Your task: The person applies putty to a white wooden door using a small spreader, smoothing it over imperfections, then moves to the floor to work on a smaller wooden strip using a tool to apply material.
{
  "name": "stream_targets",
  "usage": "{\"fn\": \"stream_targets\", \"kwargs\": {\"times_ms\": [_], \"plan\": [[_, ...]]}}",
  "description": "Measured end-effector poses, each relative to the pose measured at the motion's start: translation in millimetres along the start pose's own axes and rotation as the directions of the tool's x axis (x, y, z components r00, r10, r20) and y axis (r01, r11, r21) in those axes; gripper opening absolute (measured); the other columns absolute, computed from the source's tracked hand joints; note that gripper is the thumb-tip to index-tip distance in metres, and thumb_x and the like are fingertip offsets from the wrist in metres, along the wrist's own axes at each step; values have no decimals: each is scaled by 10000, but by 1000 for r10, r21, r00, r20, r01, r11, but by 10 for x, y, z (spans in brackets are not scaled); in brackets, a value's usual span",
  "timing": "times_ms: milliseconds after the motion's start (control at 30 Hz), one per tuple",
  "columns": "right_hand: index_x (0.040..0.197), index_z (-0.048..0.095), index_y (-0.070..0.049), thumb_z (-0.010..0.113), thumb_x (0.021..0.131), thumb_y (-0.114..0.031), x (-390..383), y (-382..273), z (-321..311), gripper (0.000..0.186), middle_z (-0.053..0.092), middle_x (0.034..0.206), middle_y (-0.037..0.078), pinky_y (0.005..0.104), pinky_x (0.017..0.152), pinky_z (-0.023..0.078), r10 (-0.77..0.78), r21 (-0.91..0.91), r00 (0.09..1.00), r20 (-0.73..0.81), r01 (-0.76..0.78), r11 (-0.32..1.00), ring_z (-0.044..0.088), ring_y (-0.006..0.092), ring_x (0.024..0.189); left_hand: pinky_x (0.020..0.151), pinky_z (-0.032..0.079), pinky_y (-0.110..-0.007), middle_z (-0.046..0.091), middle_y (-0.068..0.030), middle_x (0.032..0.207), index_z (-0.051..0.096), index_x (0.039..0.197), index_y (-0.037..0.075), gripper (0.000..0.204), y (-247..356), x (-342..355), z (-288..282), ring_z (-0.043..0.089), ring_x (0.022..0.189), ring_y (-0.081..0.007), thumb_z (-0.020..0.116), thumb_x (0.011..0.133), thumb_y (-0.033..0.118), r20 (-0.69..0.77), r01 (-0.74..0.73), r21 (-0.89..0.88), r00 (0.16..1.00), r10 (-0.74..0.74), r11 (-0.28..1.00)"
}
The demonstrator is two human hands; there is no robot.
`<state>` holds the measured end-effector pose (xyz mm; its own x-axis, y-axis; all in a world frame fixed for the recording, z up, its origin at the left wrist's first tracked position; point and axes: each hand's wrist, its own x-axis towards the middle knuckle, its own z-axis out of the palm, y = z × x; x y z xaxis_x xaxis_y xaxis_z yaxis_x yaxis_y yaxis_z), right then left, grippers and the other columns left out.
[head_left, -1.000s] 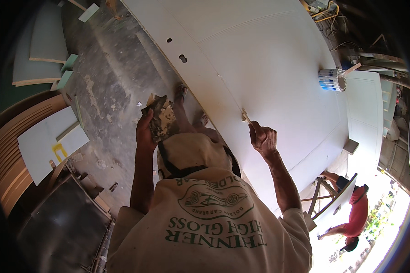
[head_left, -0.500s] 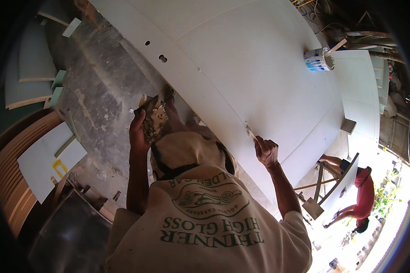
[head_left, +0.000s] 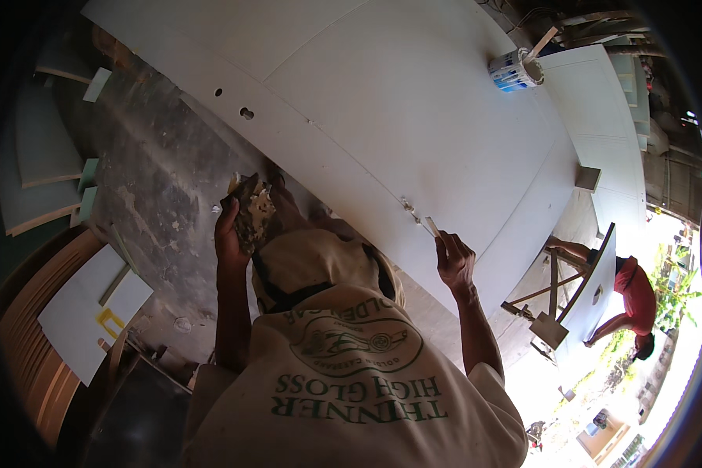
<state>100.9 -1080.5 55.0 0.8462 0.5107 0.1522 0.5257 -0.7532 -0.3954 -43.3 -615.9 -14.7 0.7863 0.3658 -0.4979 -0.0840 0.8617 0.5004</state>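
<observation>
A large pale panel (head_left: 413, 101) stretches before me, with a thin groove running along its near side. My right hand (head_left: 455, 257) is closed around a small, light-coloured putty knife (head_left: 432, 227). Its tip is at the panel's surface, beside fresh dabs of whitish putty (head_left: 409, 207) on the groove. Over by the panel's near left edge, my left hand (head_left: 228, 230) grips a flat piece crusted with dried putty (head_left: 257, 217), held up off the panel. What that piece is made of, I cannot tell.
A blue-and-white can (head_left: 515, 72) with a wooden stick stands on the panel's far right. Two holes (head_left: 246, 113) pierce its left part. White board (head_left: 93, 304) and stacked brown pieces (head_left: 27, 312) lie left. At right, a person in red (head_left: 636, 296) bends over another panel.
The view has turned a little, shifting the panel and can leftward. My right hand has drawn the knife slightly along the groove, leaving putty dabs visible behind it. Left hand keeps its hold.
</observation>
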Motion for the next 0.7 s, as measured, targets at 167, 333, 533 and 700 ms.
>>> {"fn": "stream_targets", "kwargs": {"times_ms": [167,333,533,700], "plan": [[1096,705,-46,741,952,-61,-302,56,137,149,711,804,111,409,589,542,-15,-24,999,-29,14,1000,689,302,649,1037,547,-443,683,-98,1288,591,1312,59,283,70,-13,222,690,1176,-254,600,1075,215,-30,13,58,999,-12,998],[1101,708,-49,755,936,-68,-132,94,244,173,691,781,85,392,595,540,-67,-32,995,-75,65,997,678,271,653,1041,549,-450,689,-108,1298,594,1347,55,319,-4,-9,224,691,1179,-263,605,1072,218,11,36,39,999,-37,999],[1080,719,-52,758,925,-58,2,124,174,160,670,761,70,384,602,540,-116,-82,993,-35,112,990,669,253,648,1057,542,-453,671,-130,1359,575,1412,28,392,-84,-45,248,671,1226,-275,605,1072,221,-5,60,51,998,-60,997],[1028,719,-24,724,950,-38,-89,217,164,79,659,768,103,425,636,542,47,99,987,-153,-32,995,664,314,681,1064,539,-459,665,-130,1359,564,1418,38,396,-150,-51,250,666,1234,-278,606,1071,223,2,51,53,999,-51,997]]}}
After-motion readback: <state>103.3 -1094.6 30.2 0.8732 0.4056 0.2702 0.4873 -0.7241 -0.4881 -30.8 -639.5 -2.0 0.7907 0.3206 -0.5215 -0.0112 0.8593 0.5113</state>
